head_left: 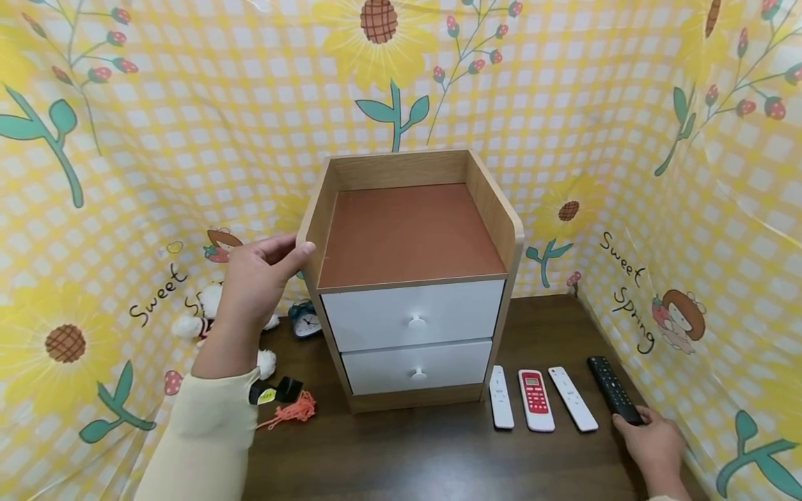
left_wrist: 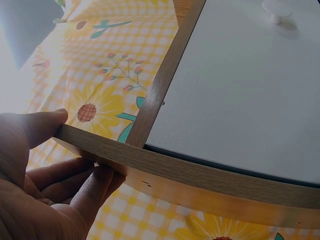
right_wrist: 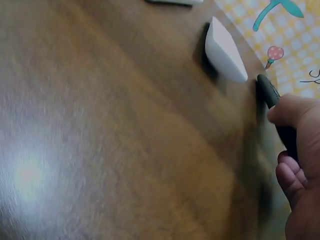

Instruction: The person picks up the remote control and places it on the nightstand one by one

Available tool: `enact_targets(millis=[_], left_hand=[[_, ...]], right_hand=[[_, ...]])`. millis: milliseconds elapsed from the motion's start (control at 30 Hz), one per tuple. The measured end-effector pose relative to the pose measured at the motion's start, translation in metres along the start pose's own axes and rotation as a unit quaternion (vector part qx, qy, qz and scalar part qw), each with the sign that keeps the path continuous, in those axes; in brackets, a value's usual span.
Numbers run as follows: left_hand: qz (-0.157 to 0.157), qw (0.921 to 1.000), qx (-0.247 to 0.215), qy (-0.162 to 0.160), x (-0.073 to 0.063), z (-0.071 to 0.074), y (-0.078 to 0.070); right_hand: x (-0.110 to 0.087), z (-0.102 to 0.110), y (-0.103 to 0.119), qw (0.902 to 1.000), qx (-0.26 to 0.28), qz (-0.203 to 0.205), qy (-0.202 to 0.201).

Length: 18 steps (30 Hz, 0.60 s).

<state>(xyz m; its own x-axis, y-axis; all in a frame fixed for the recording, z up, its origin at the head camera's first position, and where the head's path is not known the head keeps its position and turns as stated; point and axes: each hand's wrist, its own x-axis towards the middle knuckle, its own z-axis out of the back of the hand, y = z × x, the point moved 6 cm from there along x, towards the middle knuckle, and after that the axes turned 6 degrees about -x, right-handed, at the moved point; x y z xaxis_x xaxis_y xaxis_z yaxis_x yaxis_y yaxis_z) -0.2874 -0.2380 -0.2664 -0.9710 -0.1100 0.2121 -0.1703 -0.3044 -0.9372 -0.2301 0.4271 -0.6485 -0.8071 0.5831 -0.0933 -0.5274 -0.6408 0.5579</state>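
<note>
A small wooden cabinet [head_left: 416, 236] with two white drawers and an open brown top stands in the middle of the table. My left hand [head_left: 260, 275] pinches the front edge of its left side panel, thumb on one face and fingers on the other, as the left wrist view also shows. At the far right, my right hand [head_left: 654, 442] grips the near end of a black remote control [head_left: 610, 386]. Left of it lie a slim white remote [head_left: 573, 399], a white remote with a red face [head_left: 535, 400] and another white remote [head_left: 500, 397], side by side.
Left of the cabinet are a dark alarm clock [head_left: 305, 321], a white plush toy [head_left: 211, 303], partly behind my left arm, and a bundle of orange cord [head_left: 294, 409] beside a black item. Yellow checked cloth [head_left: 188, 139] walls in the brown table [head_left: 407, 452].
</note>
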Motion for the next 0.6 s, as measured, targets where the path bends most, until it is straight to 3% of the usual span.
enact_targets(millis=[133, 267, 433, 600], left_hand=[[-0.004, 0.9999, -0.01, -0.002, 0.001, -0.001, 0.0], [-0.012, 0.9998, -0.017, -0.005, 0.001, 0.0, -0.001], [-0.014, 0.9998, -0.014, -0.007, -0.001, 0.001, -0.001], [-0.016, 0.9998, -0.014, -0.007, -0.001, 0.0, -0.001]], right_hand=[[-0.005, 0.013, 0.012, 0.9988, 0.038, 0.001, -0.033], [-0.01, 0.041, 0.038, 0.9945, 0.064, 0.005, -0.083], [-0.015, 0.087, 0.086, 0.9902, 0.095, -0.006, -0.102], [-0.032, 0.134, 0.147, 0.9848, 0.116, 0.027, -0.126]])
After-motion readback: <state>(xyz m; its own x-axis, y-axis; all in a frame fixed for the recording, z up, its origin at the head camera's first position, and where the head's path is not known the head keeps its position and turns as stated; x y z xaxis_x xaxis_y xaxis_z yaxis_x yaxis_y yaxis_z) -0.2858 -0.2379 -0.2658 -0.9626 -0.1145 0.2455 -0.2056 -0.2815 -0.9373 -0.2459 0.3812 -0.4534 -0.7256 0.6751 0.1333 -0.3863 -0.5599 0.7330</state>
